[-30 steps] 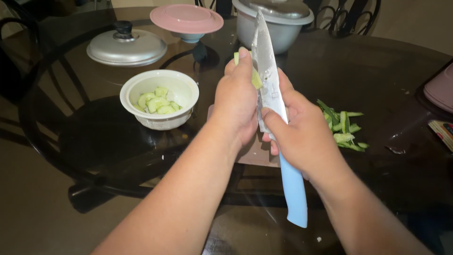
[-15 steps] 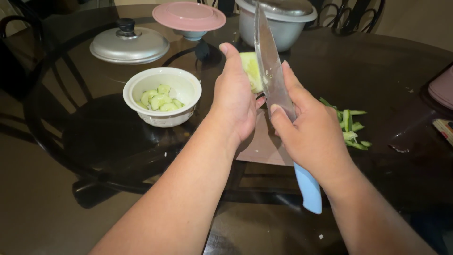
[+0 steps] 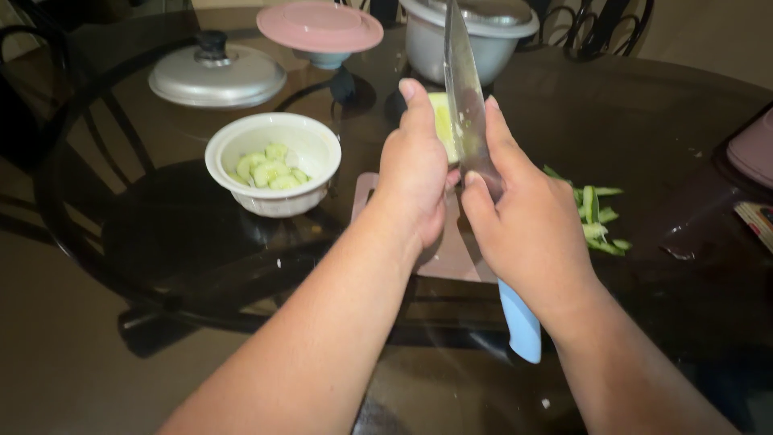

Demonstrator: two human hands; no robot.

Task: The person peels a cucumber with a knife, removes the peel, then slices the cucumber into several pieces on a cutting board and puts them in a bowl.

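A pale green piece of cucumber (image 3: 442, 121) sits at upper centre of the frame, gripped in the closed left hand (image 3: 415, 173). The right hand (image 3: 527, 221) clasps a blue-handled knife (image 3: 475, 153), blade upright against the cucumber. Beneath lies a cutting board (image 3: 451, 250). Left, a white bowl (image 3: 272, 165) holds slices; right, green peels (image 3: 592, 213) on the glass table (image 3: 644, 121).
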